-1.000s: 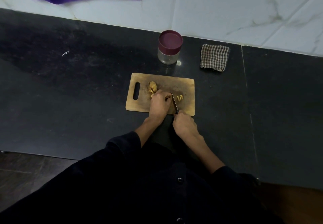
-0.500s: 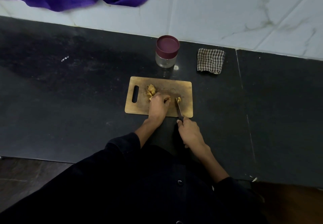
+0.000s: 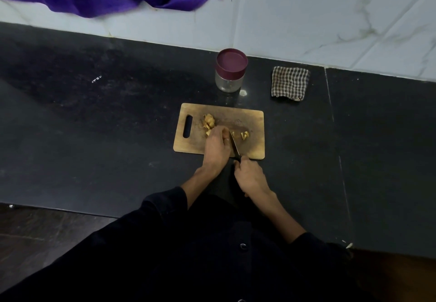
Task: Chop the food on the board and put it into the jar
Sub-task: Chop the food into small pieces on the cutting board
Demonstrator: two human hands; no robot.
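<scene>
The worst risk is the knife [image 3: 234,145] nicking the left hand [image 3: 215,145], whose curled grip pins the food [image 3: 209,122] right beside the blade; a slip could also flick cut bits [image 3: 244,135] off the cutting board [image 3: 253,122]; the right hand [image 3: 250,175] wraps the handle at the board's near edge; the jar [image 3: 230,71] behind the board keeps its lid on; the black counter [image 3: 94,125] meets a marble wall [image 3: 330,18] beyond the board.

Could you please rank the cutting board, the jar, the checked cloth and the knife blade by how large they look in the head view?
1. cutting board, clearly largest.
2. jar and checked cloth: too alike to rank.
3. knife blade, a thin sliver, smallest.
</scene>
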